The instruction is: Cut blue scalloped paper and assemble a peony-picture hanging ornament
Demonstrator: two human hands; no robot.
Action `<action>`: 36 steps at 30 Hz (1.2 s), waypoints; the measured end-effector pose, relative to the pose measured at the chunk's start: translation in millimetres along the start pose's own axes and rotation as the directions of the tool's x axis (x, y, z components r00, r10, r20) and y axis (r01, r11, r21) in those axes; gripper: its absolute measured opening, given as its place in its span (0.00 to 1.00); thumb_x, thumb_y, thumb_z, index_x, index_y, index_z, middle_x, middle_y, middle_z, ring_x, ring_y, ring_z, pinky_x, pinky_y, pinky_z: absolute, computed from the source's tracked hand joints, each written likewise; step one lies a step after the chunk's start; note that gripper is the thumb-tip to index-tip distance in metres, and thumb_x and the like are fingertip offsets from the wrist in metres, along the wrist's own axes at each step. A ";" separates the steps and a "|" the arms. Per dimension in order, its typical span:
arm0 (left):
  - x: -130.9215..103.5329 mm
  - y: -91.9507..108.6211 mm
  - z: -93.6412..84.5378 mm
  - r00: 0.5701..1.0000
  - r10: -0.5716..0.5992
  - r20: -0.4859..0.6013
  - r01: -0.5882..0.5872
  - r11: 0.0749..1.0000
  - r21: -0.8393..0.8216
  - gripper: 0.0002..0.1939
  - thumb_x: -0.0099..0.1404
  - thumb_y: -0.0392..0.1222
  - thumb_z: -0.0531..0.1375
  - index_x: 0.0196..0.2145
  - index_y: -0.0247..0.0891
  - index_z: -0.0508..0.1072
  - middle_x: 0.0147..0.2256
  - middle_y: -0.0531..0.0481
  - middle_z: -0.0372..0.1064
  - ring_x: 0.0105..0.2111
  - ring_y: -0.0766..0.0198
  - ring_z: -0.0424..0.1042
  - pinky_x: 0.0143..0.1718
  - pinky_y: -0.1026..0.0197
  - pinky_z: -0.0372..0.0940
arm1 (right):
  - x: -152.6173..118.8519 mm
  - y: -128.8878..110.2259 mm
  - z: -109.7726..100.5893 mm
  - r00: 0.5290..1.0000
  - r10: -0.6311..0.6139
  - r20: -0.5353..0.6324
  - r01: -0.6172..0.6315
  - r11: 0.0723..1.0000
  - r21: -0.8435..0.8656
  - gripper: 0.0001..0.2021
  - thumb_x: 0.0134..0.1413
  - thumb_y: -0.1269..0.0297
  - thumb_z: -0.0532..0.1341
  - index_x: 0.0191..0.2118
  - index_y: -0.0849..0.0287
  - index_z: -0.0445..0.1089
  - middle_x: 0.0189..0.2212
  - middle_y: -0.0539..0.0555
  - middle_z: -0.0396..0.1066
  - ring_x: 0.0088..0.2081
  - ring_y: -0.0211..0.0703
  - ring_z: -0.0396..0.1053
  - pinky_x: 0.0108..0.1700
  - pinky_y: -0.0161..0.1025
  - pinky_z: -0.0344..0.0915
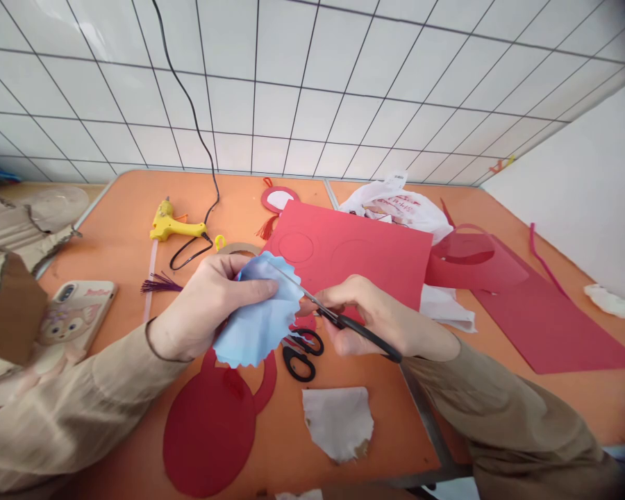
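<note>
My left hand (208,295) pinches a light blue piece of fabric or paper (260,323) with a zigzag edge, thumb on top. In my right hand (369,312) is a pair of scissors (338,318) with dark handles; its blades lie at the blue piece's upper right edge. Below them a second pair of scissors (299,354) with black handles rests on the table. A large red disc (211,430) lies near my left forearm, partly over a red ring (267,389). Beside it is a ragged whitish scrap (338,420).
A yellow glue gun (177,226) with a black cord stands at the back left. Red sheets (359,243) with drawn circles, a white plastic bag (401,208) and a tasselled ornament (280,199) lie behind my hands. A phone (78,312) and cardboard (10,305) are left.
</note>
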State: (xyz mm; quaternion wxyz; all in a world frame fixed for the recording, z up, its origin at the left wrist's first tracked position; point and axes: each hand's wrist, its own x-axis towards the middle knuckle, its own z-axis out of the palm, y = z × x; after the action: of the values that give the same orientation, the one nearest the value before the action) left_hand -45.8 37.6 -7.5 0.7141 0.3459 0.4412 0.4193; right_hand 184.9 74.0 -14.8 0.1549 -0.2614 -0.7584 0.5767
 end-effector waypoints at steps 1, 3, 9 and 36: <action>-0.2 0.2 0.2 1.000 0.001 -0.012 -0.001 1.000 -0.001 0.06 0.52 0.38 0.72 0.30 0.37 0.81 0.28 0.48 0.80 0.24 0.60 0.78 0.25 0.63 0.73 | 0.0 -0.9 0.1 1.000 0.004 0.004 -0.004 1.000 -0.001 0.26 0.50 0.51 0.69 0.48 0.68 0.77 0.28 0.54 0.72 0.31 0.44 0.69 0.35 0.39 0.67; -1.0 0.2 0.6 1.000 -0.001 -0.019 0.001 1.000 -0.012 0.07 0.52 0.38 0.72 0.31 0.37 0.81 0.29 0.48 0.80 0.24 0.60 0.78 0.25 0.63 0.74 | 0.1 -0.7 0.4 1.000 0.000 -0.003 0.000 1.000 0.003 0.26 0.50 0.51 0.69 0.48 0.68 0.77 0.28 0.54 0.72 0.32 0.44 0.70 0.35 0.39 0.67; -1.3 -1.2 1.6 1.000 0.016 -0.012 -0.016 1.000 -0.023 0.07 0.51 0.39 0.72 0.28 0.37 0.80 0.26 0.49 0.79 0.24 0.62 0.77 0.24 0.64 0.72 | 0.2 2.9 2.1 0.999 0.003 -0.053 0.000 0.999 0.041 0.19 0.47 0.50 0.70 0.32 0.64 0.77 0.30 0.56 0.73 0.34 0.47 0.72 0.35 0.40 0.68; -5.7 -11.6 5.6 0.999 0.043 -0.008 -0.042 0.996 0.077 0.07 0.52 0.40 0.72 0.26 0.36 0.79 0.23 0.50 0.76 0.19 0.67 0.72 0.19 0.68 0.66 | 2.0 1.9 4.3 0.993 -0.084 -0.086 0.092 0.992 0.091 0.24 0.49 0.42 0.67 0.25 0.62 0.67 0.22 0.46 0.53 0.24 0.33 0.47 0.26 0.34 0.51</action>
State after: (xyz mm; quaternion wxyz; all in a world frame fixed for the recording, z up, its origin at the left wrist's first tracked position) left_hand -38.7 27.0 -13.5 0.6891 0.3803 0.4528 0.4189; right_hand 181.3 72.1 -17.9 0.2235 -0.2434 -0.7338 0.5936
